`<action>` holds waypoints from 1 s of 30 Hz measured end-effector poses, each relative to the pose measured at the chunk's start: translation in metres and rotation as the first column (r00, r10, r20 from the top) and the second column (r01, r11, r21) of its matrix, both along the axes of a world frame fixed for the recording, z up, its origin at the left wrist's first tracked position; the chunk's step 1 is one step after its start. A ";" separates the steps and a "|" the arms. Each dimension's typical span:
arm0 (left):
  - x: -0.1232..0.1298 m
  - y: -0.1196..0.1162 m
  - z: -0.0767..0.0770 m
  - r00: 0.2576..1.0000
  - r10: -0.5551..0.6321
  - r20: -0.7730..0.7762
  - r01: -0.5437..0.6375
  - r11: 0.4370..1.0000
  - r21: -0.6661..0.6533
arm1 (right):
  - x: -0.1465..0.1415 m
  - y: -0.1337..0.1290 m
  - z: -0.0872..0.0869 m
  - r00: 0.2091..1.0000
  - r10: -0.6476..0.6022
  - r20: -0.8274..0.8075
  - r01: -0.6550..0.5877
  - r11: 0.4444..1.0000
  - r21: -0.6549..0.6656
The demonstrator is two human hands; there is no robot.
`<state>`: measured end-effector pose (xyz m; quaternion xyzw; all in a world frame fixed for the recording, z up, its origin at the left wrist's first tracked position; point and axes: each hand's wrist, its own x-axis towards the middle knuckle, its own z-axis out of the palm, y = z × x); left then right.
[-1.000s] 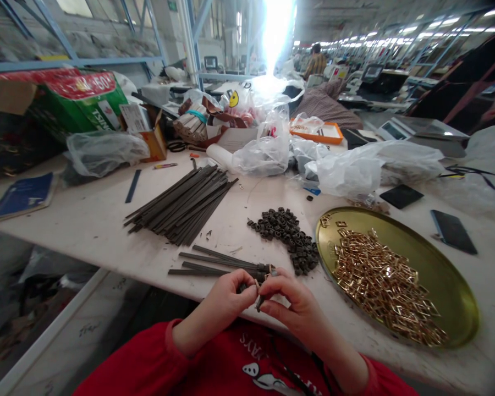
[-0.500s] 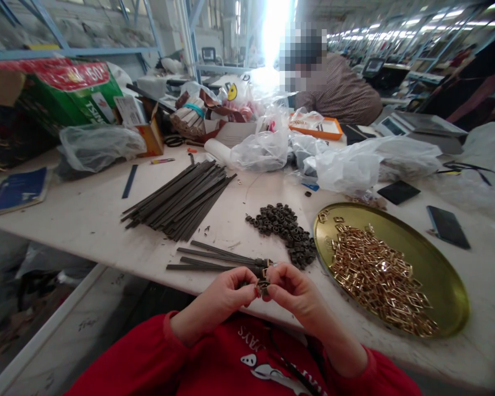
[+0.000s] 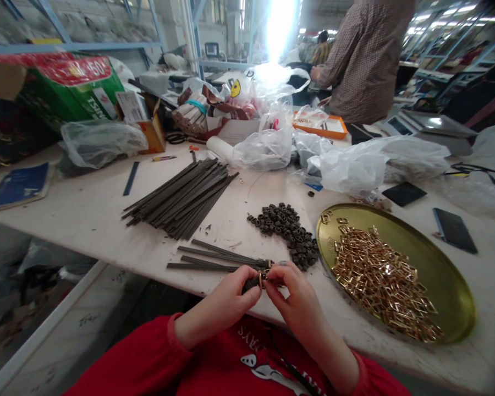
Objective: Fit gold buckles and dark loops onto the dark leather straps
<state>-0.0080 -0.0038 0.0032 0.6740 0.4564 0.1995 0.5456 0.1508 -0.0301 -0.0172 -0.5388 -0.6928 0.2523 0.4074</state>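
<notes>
1. Pale worktable (image 3: 82, 220), cluttered far side.
2. Left hand (image 3: 233, 289) pinches gold buckle (image 3: 261, 279); right hand (image 3: 292, 286) fingering it, grip unclear.
3. Buckle between hands, nearer left; dark straps (image 3: 202, 267) just beyond, lying left-to-right.

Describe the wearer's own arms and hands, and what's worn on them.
Red sleeves with narrow cuffs end partway down both forearms. The left hand is ungloved; the right hand, also ungloved, has a small grey band on one finger, perhaps a ring.
</notes>
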 end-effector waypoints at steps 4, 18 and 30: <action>0.000 0.000 -0.004 0.999 0.033 -0.007 -0.033 0.999 -0.002 | -0.004 -0.004 0.000 1.000 0.000 0.020 -0.002 0.997 0.079; -0.003 -0.010 -0.011 0.987 0.152 0.042 -0.149 0.986 -0.081 | -0.006 -0.012 -0.005 0.982 -0.063 -0.179 0.048 0.995 -0.091; -0.001 -0.011 -0.007 0.973 -0.041 0.228 0.070 0.990 -0.122 | -0.016 -0.008 -0.013 0.559 -0.346 -0.753 -0.185 0.834 -0.520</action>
